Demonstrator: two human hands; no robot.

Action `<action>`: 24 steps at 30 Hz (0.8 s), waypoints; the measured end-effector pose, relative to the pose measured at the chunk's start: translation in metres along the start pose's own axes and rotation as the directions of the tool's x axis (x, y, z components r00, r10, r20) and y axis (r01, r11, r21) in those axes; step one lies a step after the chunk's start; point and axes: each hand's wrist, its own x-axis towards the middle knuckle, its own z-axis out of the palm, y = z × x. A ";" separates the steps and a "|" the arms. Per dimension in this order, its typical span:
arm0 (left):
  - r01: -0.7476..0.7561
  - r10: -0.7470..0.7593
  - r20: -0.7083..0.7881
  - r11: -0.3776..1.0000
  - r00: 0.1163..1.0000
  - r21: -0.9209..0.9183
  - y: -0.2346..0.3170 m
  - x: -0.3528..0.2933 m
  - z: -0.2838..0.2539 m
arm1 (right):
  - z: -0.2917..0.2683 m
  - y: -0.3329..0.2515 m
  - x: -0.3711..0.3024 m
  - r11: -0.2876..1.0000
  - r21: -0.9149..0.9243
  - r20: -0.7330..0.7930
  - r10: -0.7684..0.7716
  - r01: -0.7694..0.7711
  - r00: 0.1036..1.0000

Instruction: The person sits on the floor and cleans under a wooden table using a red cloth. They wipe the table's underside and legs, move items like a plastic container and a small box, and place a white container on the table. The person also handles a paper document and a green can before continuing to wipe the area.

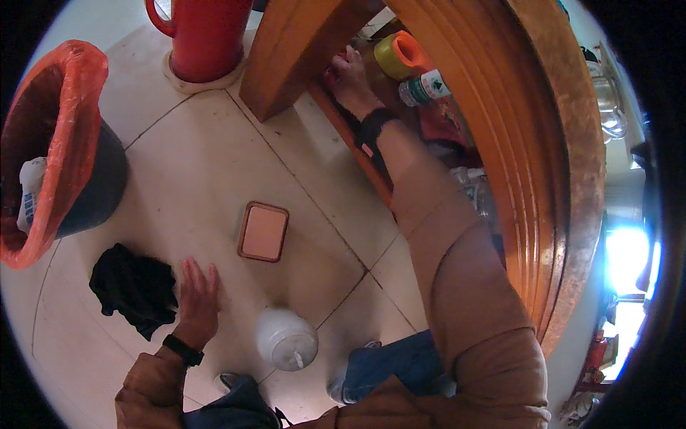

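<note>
My left hand (199,297) rests flat on the tiled floor, fingers stretched out and holding nothing, just right of a crumpled black cloth (134,289). My right hand (351,79) reaches under the wooden table onto its low shelf. Its fingers curl at a dark red thing that is mostly hidden. Right of that hand lie an orange and olive-yellow roll-shaped item (400,56) and a white-labelled bottle (426,89). On the floor between my arms sit a pink rectangular box (264,232) with a brown rim and a whitish rounded container (287,339).
A dark bin (103,179) with a red liner stands at the left. A red jug (209,39) is on a round base at the top. The table leg (286,71) and the thick table edge (532,157) flank my right arm. Clear plastic bottles (477,193) lie on the shelf.
</note>
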 end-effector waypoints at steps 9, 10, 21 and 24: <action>-0.004 0.011 -0.088 0.997 0.996 0.073 0.002 0.000 0.007 | -0.030 -0.009 -0.013 0.957 0.208 0.088 0.185 -0.200 0.979; -0.011 0.016 -0.052 0.995 0.999 0.096 0.002 0.001 0.007 | -0.040 -0.019 -0.018 0.930 0.282 0.116 0.210 -0.235 0.971; 0.004 -0.007 -0.053 0.998 0.999 -0.063 0.000 -0.001 0.004 | -0.044 0.017 -0.006 0.991 0.031 0.262 0.118 -0.131 0.958; 0.019 -0.022 -0.037 0.998 0.999 -0.064 0.001 -0.002 0.001 | -0.041 0.044 -0.009 0.965 -0.197 0.289 0.223 -0.170 0.931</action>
